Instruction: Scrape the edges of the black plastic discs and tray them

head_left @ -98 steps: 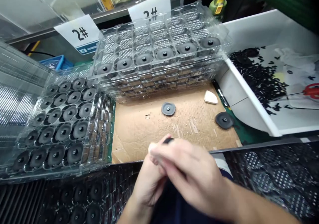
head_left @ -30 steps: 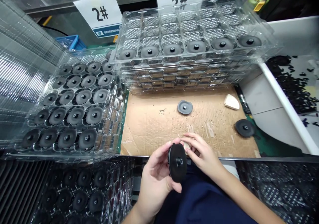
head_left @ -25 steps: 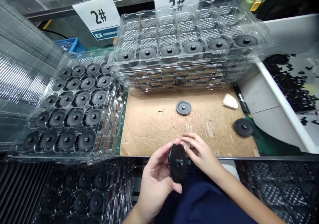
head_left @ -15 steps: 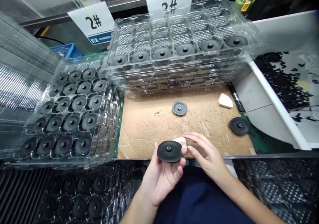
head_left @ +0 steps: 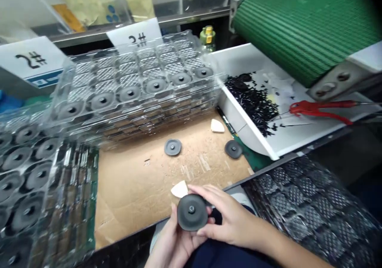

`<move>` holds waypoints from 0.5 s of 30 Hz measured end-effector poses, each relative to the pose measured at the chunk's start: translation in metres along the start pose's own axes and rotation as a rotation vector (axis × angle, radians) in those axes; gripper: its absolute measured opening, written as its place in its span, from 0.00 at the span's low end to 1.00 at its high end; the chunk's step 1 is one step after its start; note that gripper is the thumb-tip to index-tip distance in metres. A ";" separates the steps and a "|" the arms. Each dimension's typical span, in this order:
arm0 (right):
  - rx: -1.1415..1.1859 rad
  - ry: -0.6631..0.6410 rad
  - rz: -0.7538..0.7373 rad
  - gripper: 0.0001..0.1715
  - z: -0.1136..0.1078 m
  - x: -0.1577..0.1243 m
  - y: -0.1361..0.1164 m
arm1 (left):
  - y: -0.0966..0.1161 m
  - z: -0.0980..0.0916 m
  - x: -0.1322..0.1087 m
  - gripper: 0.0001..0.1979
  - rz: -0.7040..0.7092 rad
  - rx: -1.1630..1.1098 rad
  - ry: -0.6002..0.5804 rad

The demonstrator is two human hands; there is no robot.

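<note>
In front of my body I hold a black round rubber disc (head_left: 191,221) with a small metal insert at its centre. My left hand (head_left: 175,238) is closed around it from below and the left, its lower fingers partly hidden. My right hand (head_left: 229,217) reaches in from the right, thumb and fingers at the disc's right edge. Just beyond lies a white wedge-shaped pad (head_left: 179,189) on the cardboard sheet (head_left: 128,196). A greyer disc (head_left: 172,147) and another dark disc (head_left: 233,149) rest farther back, near a second white wedge (head_left: 217,126).
Stacked clear trays (head_left: 140,67) stand behind the cardboard, with discs in the front row. More disc-filled trays (head_left: 44,196) are at left. At right, a white bin (head_left: 247,129) holds black scraps and red-handled pliers (head_left: 312,108), below a green conveyor belt (head_left: 298,25).
The view has swung right, bringing the conveyor and pliers into sight. My right hand has come in onto the disc's edge. The disc now faces the camera more squarely.
</note>
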State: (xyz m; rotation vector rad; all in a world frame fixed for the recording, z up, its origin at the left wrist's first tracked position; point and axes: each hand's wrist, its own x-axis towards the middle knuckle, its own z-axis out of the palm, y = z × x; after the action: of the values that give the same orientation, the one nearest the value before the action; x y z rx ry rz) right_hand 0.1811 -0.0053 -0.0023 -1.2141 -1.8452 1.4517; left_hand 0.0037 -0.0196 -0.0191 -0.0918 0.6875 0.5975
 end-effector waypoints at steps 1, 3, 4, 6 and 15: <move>-0.013 0.045 0.024 0.40 -0.005 -0.010 0.006 | -0.002 0.000 0.004 0.25 -0.044 0.051 -0.003; -0.094 0.229 0.092 0.36 -0.014 -0.034 0.023 | -0.005 0.001 0.012 0.26 -0.113 0.134 0.004; -0.171 0.373 0.141 0.34 -0.019 -0.047 0.035 | -0.005 0.002 0.016 0.25 -0.134 0.164 0.012; -0.344 0.684 0.251 0.29 -0.030 -0.068 0.064 | -0.005 0.006 0.024 0.21 -0.151 0.203 0.039; -0.607 1.216 0.344 0.37 -0.088 -0.069 0.163 | 0.005 0.035 0.033 0.13 -0.067 0.286 0.199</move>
State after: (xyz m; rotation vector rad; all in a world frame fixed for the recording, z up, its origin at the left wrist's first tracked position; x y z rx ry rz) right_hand 0.3409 -0.0147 -0.1180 -2.0994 -1.1795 0.0202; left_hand 0.0411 0.0104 -0.0116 0.0927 0.9530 0.4244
